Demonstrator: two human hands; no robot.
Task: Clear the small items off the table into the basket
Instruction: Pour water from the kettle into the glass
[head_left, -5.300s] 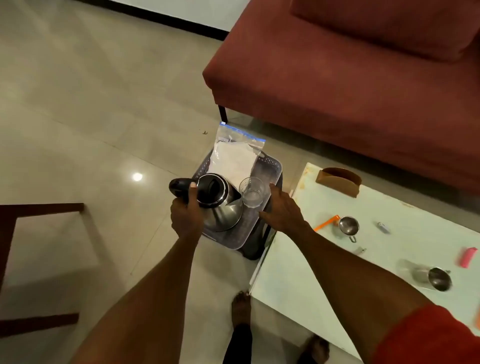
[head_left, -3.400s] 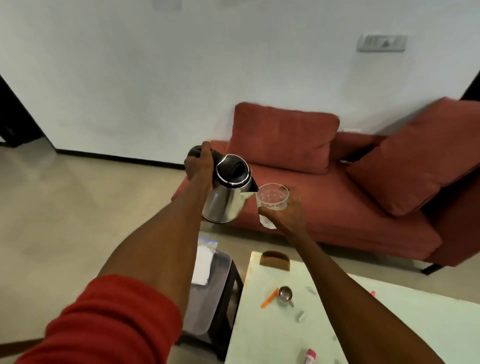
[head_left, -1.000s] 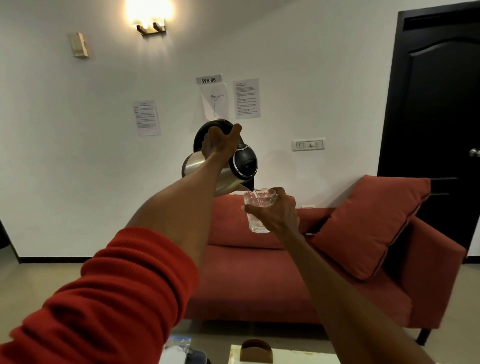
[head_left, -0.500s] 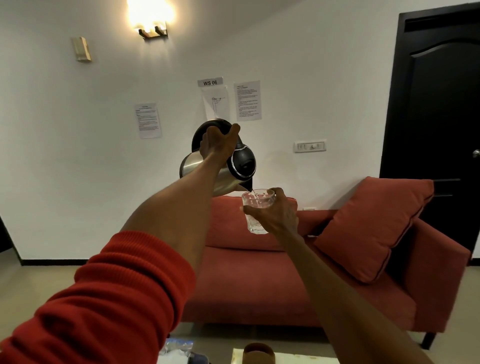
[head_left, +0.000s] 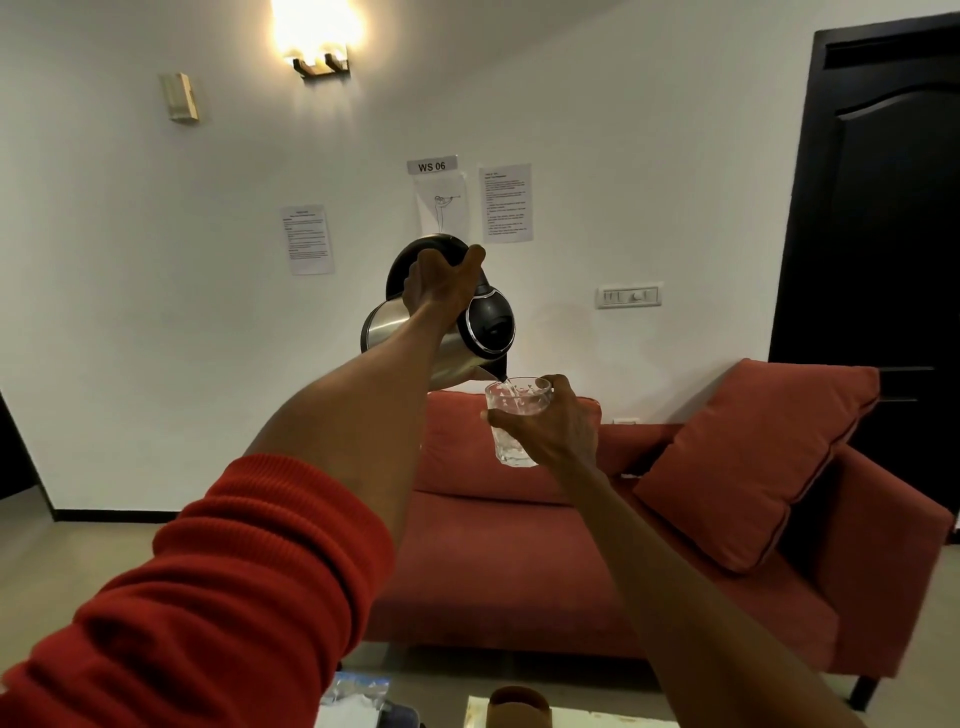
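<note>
only a sliver of the pale table (head_left: 597, 719) shows at the bottom edge of the view, and a brown curved holder (head_left: 519, 704) stands on its far end, cut off by the frame. to its left, apart from the table, a clear bag (head_left: 356, 699) with a blue strip along its top and something white inside pokes up from the bottom edge beside a bit of grey rim, and what carries it cannot be told. the beige floor (head_left: 67, 551) runs back to a dark skirting at the wall, and a red sofa (head_left: 519, 571) stands on it on dark legs with two cushions on its seat.

Sofa (head_left: 571, 545) below; apparently open air around.
</note>
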